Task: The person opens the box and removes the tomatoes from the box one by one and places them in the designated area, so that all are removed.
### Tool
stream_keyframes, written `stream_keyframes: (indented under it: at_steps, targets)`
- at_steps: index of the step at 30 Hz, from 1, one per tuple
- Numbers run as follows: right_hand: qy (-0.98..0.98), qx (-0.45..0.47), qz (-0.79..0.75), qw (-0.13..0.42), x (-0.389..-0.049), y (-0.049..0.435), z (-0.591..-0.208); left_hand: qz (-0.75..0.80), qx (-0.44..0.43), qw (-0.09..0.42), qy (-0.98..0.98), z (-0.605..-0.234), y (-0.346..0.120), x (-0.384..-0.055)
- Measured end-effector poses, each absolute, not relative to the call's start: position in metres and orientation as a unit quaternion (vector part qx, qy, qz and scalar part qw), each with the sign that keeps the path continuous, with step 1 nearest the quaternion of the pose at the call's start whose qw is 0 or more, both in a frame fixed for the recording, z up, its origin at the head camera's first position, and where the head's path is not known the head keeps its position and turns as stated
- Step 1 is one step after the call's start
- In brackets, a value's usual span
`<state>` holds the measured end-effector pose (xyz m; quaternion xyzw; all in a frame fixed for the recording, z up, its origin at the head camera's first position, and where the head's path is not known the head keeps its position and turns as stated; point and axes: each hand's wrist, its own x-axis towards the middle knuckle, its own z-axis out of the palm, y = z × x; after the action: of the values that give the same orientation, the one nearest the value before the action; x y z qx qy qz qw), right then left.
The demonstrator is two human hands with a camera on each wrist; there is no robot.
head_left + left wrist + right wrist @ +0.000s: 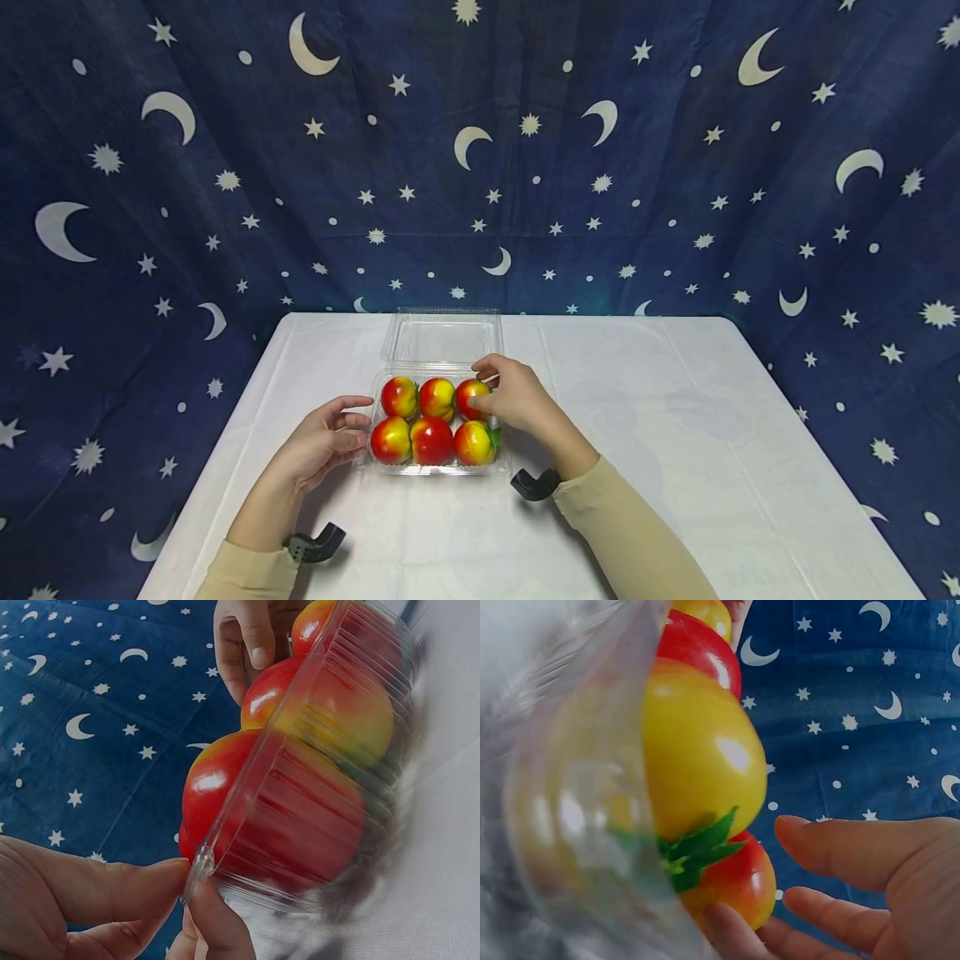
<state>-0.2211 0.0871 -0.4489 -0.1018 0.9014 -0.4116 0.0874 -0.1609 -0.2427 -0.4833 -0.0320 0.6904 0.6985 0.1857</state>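
Note:
A clear plastic clamshell container (435, 470) holds several glossy red-and-yellow fruits in two rows. The thumb and a finger of my left hand (322, 442) pinch the container's side rim, as the left wrist view shows best. At the opposite side, my right hand (517, 398) reaches over the back-right fruit (467, 400), thumb and fingers spread around it. The right fingers look fairly straight in the right wrist view, with fingertips right at the fruit. In front of it lies a yellow-red fruit (697, 742) with green leaves (701, 851).
The container's hinged lid (446, 340) lies back, raised behind the fruits. White cloth covers the table (645, 417). A dark blue curtain (525, 167) with moons and stars hangs behind and at both sides. Black wrist mounts (315, 543) sit on both wrists.

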Motion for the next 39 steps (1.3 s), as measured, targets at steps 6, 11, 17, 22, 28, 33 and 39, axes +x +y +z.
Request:
stream_keyframes:
  at_steps: [6,11,17,22,28,33,39]
  targets:
    - [0.912,-0.108,-0.387,0.086,-0.222,0.083,-0.450,0.699,-0.019,0.189,0.690,-0.483,-0.244,-0.162]
    - [0.922,-0.114,-0.360,0.083,-0.223,0.079,-0.451,0.699,-0.017,0.190,0.689,-0.483,-0.243,-0.162]
    - [0.928,-0.114,-0.348,0.071,-0.223,0.075,-0.452,0.701,-0.016,0.191,0.687,-0.483,-0.243,-0.163]
    - [0.933,-0.118,-0.335,0.058,-0.222,0.074,-0.453,0.700,-0.018,0.191,0.688,-0.483,-0.243,-0.163]
    - [0.935,-0.120,-0.330,0.052,-0.221,0.075,-0.455,0.698,-0.020,0.191,0.689,-0.483,-0.243,-0.163]
    - [0.934,-0.123,-0.333,0.051,-0.222,0.075,-0.455,0.693,-0.026,0.191,0.694,-0.483,-0.244,-0.162]
    - [0.927,-0.122,-0.350,0.053,-0.221,0.077,-0.452,0.693,-0.025,0.191,0.695,-0.483,-0.245,-0.162]
